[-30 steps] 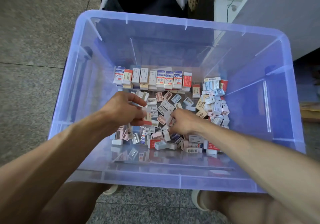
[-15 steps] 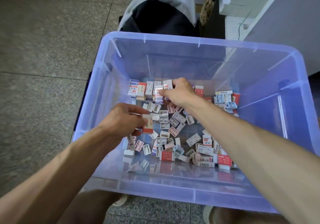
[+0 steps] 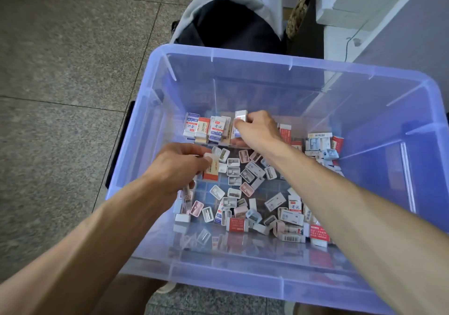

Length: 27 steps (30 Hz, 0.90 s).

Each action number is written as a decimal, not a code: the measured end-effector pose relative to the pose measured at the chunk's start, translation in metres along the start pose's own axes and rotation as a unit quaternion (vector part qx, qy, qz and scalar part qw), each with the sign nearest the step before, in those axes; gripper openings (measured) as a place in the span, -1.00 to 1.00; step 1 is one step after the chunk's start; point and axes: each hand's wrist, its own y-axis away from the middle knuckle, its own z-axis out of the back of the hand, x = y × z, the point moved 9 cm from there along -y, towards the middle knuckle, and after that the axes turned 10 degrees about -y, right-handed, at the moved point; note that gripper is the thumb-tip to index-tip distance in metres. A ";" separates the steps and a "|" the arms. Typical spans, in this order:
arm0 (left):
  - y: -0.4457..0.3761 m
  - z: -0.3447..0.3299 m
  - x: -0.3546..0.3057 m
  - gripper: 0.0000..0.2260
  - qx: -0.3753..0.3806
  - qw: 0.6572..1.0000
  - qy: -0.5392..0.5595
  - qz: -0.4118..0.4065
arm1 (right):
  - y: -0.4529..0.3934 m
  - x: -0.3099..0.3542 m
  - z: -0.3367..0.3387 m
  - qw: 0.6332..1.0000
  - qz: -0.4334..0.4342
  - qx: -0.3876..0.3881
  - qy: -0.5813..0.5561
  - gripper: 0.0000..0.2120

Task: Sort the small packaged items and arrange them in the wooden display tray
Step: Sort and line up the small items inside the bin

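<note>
My right hand (image 3: pixel 257 130) is at the far row (image 3: pixel 206 127) of upright boxes against the bin's (image 3: pixel 145 110) far wall, fingers curled round a white box (image 3: pixel 241 116) that stands on end, long axis up, at the row's right end. It is in my pinch and touches the row beside it, so the move to come looks like seating it straight down into line, leftward tight against its neighbour.

My left hand (image 3: pixel 179 166) hangs nearer me and to the left, pinching a red-and-white box (image 3: pixel 211 167) with its long axis running near to far. The row lies just beyond it and slightly right, so this hand is the next nearest feeder.

The loose heap (image 3: pixel 243 193) lies between and near of both hands. No wooden tray shows; the sorting is being done inside the bin.
</note>
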 end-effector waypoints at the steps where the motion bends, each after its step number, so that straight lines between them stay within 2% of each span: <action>1: -0.001 -0.001 0.001 -0.88 0.009 1.000 0.026 0.009 | 0.001 -0.002 0.004 1.000 0.003 0.004 0.021 -0.88; 3: -0.001 -0.007 0.002 -0.84 0.030 0.996 0.084 0.026 | 0.001 -0.003 0.014 0.996 0.027 -0.007 0.090 -0.92; 6: -0.004 -0.014 0.003 -0.81 0.052 0.988 0.142 0.036 | 0.008 0.006 0.027 0.971 0.091 -0.064 0.212 -0.78; 8: -0.005 -0.015 0.003 -0.81 0.051 0.984 0.166 0.040 | 0.021 0.014 0.031 0.963 0.118 -0.087 0.227 -0.74; 9: -0.006 -0.015 0.003 -0.81 0.048 0.983 0.174 0.040 | 0.028 0.016 0.031 0.970 0.115 -0.074 0.202 -0.76; 10: -0.006 -0.015 0.001 -0.80 0.047 0.982 0.181 0.040 | 0.033 0.015 0.028 0.985 0.097 -0.030 0.143 -0.80; 12: -0.006 -0.017 -0.002 -0.81 0.048 0.978 0.197 0.038 | 0.050 0.009 0.006 0.992 0.031 0.124 0.006 -0.84; 13: -0.006 -0.017 -0.003 -0.81 0.051 0.976 0.209 0.036 | 0.060 0.009 -0.003 0.983 0.014 0.183 -0.021 -0.85; 15: -0.006 -0.019 -0.005 -0.81 0.056 0.971 0.231 0.036 | 0.072 0.010 -0.011 0.974 0.024 0.223 -0.005 -0.86; 19: -0.003 -0.021 -0.007 -0.75 0.056 0.971 0.228 0.034 | 0.064 0.010 -0.009 0.983 0.011 0.182 -0.005 -0.98; 22: 0.002 -0.018 -0.005 -0.62 0.039 0.970 0.234 0.044 | 0.042 0.012 -0.001 0.993 0.004 0.114 -0.009 -0.92; 24: 0.005 -0.020 -0.004 -0.55 0.047 0.979 0.195 0.034 | 0.030 0.018 -0.003 0.996 0.013 0.084 0.007 -0.87; 27: 0.007 -0.019 0.005 -0.58 0.051 0.993 0.104 0.039 | 0.013 0.027 -0.023 0.996 0.014 0.084 0.005 -0.89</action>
